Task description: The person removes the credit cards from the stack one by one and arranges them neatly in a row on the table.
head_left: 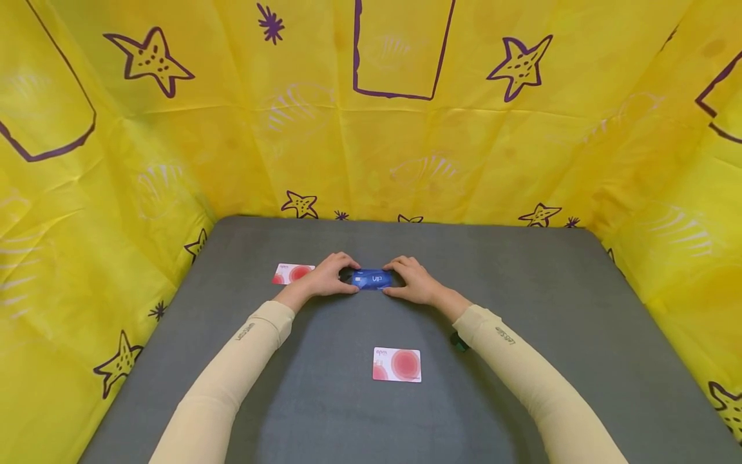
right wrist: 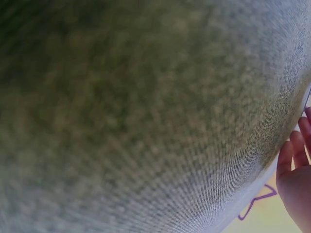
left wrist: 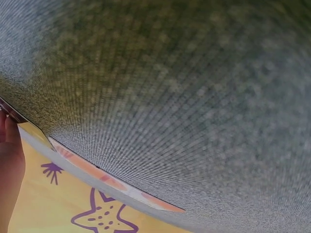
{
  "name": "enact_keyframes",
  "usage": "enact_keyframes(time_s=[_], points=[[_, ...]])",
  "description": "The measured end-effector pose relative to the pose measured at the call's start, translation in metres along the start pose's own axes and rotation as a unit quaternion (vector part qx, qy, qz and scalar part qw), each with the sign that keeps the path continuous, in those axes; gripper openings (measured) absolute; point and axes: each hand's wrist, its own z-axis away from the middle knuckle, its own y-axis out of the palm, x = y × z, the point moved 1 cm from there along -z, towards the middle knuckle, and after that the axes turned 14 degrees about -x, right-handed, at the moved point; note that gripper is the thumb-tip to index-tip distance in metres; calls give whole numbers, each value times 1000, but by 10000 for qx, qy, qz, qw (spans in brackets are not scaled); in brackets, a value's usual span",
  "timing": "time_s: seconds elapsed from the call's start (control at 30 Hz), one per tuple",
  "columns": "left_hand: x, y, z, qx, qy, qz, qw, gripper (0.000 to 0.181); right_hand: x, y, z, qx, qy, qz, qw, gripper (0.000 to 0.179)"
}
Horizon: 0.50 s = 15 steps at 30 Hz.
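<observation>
Left hand (head_left: 328, 276) pinches a blue, white-lettered VIP card (head_left: 371, 280).

We count one blue rectangular card (head_left: 372, 280), two white rectangular cards (head_left: 397, 365) (head_left: 285, 274) with red circular print, two bare hands (head_left: 327, 277) (head_left: 418, 282), two cream fabric sleeves (head_left: 223, 380) (head_left: 522, 367), one grey flat table (head_left: 324, 419) and three yellow printed-fabric walls (head_left: 371, 151) (head_left: 64, 219) (head_left: 678, 167).

Yellow cloth backdrop (head_left: 359, 148), purple-outlined starfish (head_left: 152, 62), gray tabletop (head_left: 522, 283)
</observation>
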Motion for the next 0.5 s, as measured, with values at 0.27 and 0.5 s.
enact_keyframes(time_s=[0.27,0.5], points=[[-2,0,3,-136,215,28,9997,58,0,-1,5,-184,-161,-227,9994,56],[-6,3,9,-419,425,5,9982,63,5,-4,16,-325,-72,-458,9984,57]])
